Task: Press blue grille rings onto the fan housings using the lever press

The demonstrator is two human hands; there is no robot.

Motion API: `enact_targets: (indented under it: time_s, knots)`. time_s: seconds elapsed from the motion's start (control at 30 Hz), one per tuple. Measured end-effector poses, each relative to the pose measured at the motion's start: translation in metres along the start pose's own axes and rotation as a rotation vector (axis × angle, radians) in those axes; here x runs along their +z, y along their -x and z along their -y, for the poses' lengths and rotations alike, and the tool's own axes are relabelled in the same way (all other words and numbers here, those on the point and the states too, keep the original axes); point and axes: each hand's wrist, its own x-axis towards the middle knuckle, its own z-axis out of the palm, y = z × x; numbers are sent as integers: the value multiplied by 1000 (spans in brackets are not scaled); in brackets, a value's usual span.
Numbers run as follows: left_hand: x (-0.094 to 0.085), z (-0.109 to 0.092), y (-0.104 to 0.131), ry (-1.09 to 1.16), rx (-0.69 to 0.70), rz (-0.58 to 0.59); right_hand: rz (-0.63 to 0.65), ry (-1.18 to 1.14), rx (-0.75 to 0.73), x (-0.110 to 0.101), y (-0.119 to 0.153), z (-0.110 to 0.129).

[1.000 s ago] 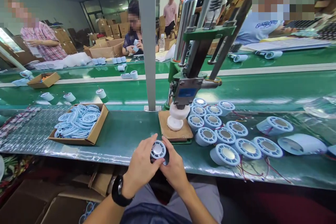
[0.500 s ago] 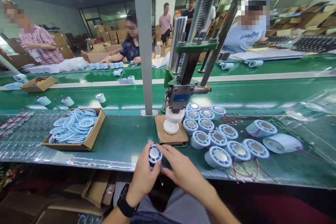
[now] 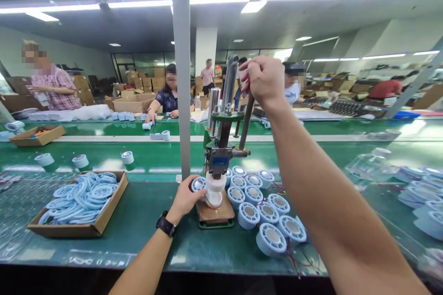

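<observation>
My left hand (image 3: 184, 199), a dark watch at its wrist, grips a light-blue round fan housing (image 3: 198, 184) with a silver centre. It holds the housing just left of the white press head (image 3: 216, 183) of a hand press (image 3: 220, 159). A white seat (image 3: 213, 199) is below the head, on the brown base plate (image 3: 216, 215). Up high, my right hand (image 3: 265, 78) is closed round the top of the press lever (image 3: 247, 122), hiding most of its red knob. Several similar blue housings (image 3: 272, 238) with thin wires stand right of the press.
A cardboard box (image 3: 112, 209) of light-blue rings (image 3: 81, 198) lies on the left. A grey post (image 3: 182, 78) rises behind the bench. Beyond it runs a green conveyor (image 3: 104, 159) with a few blue parts. Co-workers sit or stand on the far side, one reaching for a blue part.
My right hand has left the housing and risen to the press lever. My left hand has carried the housing up to the press head. The view has tilted up.
</observation>
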Motion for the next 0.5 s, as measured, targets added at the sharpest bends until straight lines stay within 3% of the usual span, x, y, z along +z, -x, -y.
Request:
enact_targets:
  time_s: [0.13, 0.27, 0.4, 0.5]
  knots:
    - [20, 5, -6, 110, 22, 131, -51, -74, -43, 1, 9, -6]
    - [35, 9, -12, 208, 36, 250, -27, -101, 13, 1, 10, -5]
    - [36, 17, -8, 186, 38, 226, -10, -160, 70, 2, 3, 2]
    - [37, 18, 2, 142, 75, 153, 3, -163, 107, -16, 17, 17]
